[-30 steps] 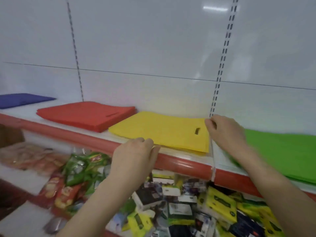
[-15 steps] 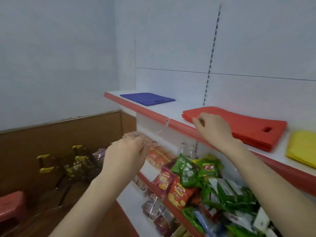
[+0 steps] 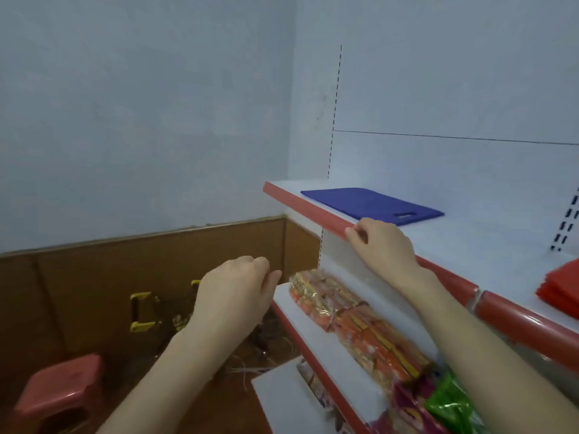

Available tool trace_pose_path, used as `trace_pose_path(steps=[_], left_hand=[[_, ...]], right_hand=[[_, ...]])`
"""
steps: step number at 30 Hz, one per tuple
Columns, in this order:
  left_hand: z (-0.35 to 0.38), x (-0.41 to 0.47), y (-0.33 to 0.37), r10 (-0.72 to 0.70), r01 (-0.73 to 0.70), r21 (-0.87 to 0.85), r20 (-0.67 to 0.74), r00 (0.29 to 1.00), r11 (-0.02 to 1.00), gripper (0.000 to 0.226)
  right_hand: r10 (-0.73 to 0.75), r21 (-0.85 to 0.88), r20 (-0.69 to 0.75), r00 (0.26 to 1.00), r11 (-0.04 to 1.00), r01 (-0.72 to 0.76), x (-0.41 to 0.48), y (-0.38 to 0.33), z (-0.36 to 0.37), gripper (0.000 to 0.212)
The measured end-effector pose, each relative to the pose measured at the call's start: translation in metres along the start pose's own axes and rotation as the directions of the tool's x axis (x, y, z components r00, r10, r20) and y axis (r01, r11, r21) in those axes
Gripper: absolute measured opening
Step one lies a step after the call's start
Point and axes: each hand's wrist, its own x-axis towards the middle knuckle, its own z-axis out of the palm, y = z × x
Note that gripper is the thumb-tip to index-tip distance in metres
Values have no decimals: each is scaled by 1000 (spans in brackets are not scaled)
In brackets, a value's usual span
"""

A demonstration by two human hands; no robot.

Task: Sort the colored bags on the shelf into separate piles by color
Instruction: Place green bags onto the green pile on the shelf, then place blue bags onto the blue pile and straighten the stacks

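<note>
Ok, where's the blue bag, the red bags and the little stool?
blue bag (image 3: 369,203): head view, middle of its top.
red bags (image 3: 564,285): head view, top of the stack.
stool (image 3: 59,385): head view, its seat.

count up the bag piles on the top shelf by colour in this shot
blue pile: 1
red pile: 1, cut off at the right edge of view
total: 2 piles
right hand has its grip on the shelf edge, not on a bag
</note>
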Motion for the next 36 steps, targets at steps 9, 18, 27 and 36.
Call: trace_pose_path(steps=[9,18,27,36], left_hand=[[73,138,-32,102,-103,-88,-14,995,991,31],[158,295,-44,307,-303,-138,5,952,943,28],[224,392,-54,430,-413,-120,221,875,903,43],[240,407,-51,451,-396,-220,353,820,891,47]], right_hand=[[196,-122,-56,979,972,-201,101,36,32,32],[470,-359,-129,873,799,-483,125,74,40,36],[791,-460,-229,568,426,-779,145,77,60,51],[902,-473,-221,372,234,-849,153,70,67,55]])
